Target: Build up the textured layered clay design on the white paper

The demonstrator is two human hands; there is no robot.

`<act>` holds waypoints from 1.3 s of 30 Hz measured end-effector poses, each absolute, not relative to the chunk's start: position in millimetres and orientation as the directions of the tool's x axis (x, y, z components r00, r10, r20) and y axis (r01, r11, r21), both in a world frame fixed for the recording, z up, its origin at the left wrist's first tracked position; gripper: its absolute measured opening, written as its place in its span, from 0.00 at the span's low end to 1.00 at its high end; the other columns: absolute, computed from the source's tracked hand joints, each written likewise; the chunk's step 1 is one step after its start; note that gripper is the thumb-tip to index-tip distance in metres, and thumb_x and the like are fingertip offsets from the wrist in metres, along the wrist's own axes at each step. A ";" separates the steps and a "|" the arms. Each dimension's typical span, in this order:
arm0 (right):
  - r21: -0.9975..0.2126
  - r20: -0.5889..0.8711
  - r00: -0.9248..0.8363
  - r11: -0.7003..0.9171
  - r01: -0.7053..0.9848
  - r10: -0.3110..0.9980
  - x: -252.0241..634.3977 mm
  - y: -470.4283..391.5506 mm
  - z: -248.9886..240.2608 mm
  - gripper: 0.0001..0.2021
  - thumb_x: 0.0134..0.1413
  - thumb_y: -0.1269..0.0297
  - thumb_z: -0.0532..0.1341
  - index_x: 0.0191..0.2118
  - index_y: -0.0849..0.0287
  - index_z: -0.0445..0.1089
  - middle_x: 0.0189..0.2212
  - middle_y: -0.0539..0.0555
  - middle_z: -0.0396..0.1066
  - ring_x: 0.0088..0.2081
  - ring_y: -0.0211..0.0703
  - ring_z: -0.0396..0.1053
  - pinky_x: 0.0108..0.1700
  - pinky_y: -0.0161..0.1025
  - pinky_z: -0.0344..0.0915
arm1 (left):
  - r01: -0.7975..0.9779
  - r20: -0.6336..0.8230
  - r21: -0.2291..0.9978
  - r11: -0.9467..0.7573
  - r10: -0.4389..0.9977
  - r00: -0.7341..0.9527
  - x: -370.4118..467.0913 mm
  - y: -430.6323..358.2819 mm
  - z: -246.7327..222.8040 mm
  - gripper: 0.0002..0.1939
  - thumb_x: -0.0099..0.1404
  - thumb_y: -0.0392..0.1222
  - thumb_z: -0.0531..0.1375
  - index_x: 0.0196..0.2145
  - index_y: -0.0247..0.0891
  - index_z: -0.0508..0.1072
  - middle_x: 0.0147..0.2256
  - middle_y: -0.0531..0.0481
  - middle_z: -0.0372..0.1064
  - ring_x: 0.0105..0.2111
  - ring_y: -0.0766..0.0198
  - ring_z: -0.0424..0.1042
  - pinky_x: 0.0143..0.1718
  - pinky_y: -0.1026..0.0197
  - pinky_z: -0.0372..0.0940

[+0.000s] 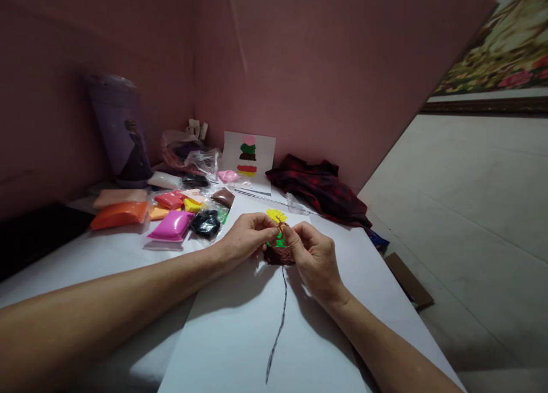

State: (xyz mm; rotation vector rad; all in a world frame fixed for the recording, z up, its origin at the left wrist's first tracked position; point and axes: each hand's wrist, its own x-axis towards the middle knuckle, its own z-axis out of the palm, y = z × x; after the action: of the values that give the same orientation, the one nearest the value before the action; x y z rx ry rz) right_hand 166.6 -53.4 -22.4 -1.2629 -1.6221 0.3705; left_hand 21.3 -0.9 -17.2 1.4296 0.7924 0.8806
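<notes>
- My left hand [246,236] and right hand [314,256] meet over the white sheet [240,336] on the worktop [77,256], fingertips almost touching.
- Both grips are closed: between thumbs and forefingers I pinch a small brown clay piece [280,226], held just above the sheet.
- Directly beneath my fingers sits a clay figure stuck to the sheet: a yellow top [276,214], a bright green middle [279,242] and a dark brown lump [278,256] at the bottom, partly hidden by my right hand.
- A thin dark line [278,319] runs from the brown lump down the sheet toward me.
- To the left of my left hand lie packets of modelling clay: a magenta packet [171,225], a black packet [205,223], an orange packet [120,215], a red packet [169,199] and others heaped behind.
- A purple cylindrical container [122,130] stands in the corner by the pink wall [321,68].
- A white card with stacked colour patches [248,156] leans against the wall.
- A dark red checked cloth [321,187] lies crumpled right of the card, well apart from my hands.
</notes>
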 end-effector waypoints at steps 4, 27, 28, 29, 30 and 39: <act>-0.711 0.528 0.062 0.401 0.577 0.847 165.9 -53.6 -21.1 0.14 0.56 0.59 0.57 0.23 0.60 0.65 0.19 0.47 0.62 0.22 0.34 0.58 0.25 0.32 0.57 | -0.046 0.063 0.998 -0.047 0.877 0.476 22.1 -0.8 -17.7 0.09 0.53 0.41 0.60 0.27 0.32 0.66 0.19 0.58 0.61 0.14 0.75 0.58 0.13 0.71 0.54; -0.780 0.484 0.054 0.402 0.480 0.873 167.2 -52.3 -26.7 0.10 0.57 0.58 0.57 0.28 0.58 0.63 0.21 0.47 0.65 0.23 0.36 0.63 0.26 0.32 0.60 | -0.042 0.060 0.998 -0.046 0.886 0.460 21.9 -1.5 -17.0 0.10 0.53 0.43 0.61 0.28 0.32 0.67 0.20 0.56 0.62 0.14 0.75 0.58 0.14 0.70 0.54; -0.779 0.484 0.059 0.400 0.483 0.873 166.9 -52.5 -26.4 0.10 0.56 0.58 0.57 0.28 0.58 0.63 0.21 0.47 0.65 0.23 0.36 0.63 0.26 0.32 0.60 | -0.042 0.060 0.998 -0.046 0.886 0.460 21.9 -1.7 -17.0 0.10 0.53 0.42 0.61 0.28 0.32 0.67 0.19 0.57 0.62 0.14 0.75 0.58 0.14 0.70 0.54; -0.777 0.487 0.064 0.398 0.488 0.871 166.6 -52.6 -26.1 0.10 0.56 0.59 0.58 0.28 0.58 0.63 0.21 0.47 0.65 0.23 0.35 0.62 0.26 0.32 0.60 | -0.040 0.059 0.998 -0.045 0.886 0.460 22.0 -1.8 -17.0 0.09 0.53 0.42 0.61 0.28 0.32 0.67 0.19 0.57 0.61 0.14 0.75 0.58 0.14 0.70 0.54; -0.774 0.489 0.067 0.398 0.492 0.869 166.3 -52.7 -25.9 0.10 0.55 0.59 0.59 0.28 0.58 0.63 0.21 0.47 0.65 0.23 0.35 0.62 0.26 0.32 0.60 | -0.037 0.056 0.998 -0.044 0.886 0.460 22.0 -1.8 -16.9 0.09 0.54 0.42 0.60 0.27 0.33 0.67 0.18 0.57 0.61 0.14 0.75 0.58 0.14 0.70 0.54; -0.758 0.482 0.045 0.391 0.522 0.875 168.4 -51.8 -26.5 0.09 0.57 0.60 0.56 0.29 0.57 0.62 0.22 0.47 0.64 0.23 0.36 0.63 0.26 0.32 0.60 | -0.038 0.054 0.998 -0.042 0.885 0.462 22.0 -1.3 -16.8 0.09 0.53 0.42 0.61 0.27 0.33 0.67 0.18 0.58 0.61 0.13 0.75 0.57 0.14 0.71 0.54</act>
State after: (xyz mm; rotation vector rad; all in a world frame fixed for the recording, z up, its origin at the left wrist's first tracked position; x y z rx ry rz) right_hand 168.4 -51.8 -26.5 -1.2650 -1.6167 0.4276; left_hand 22.0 -1.3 -16.8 1.4149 0.8055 0.8940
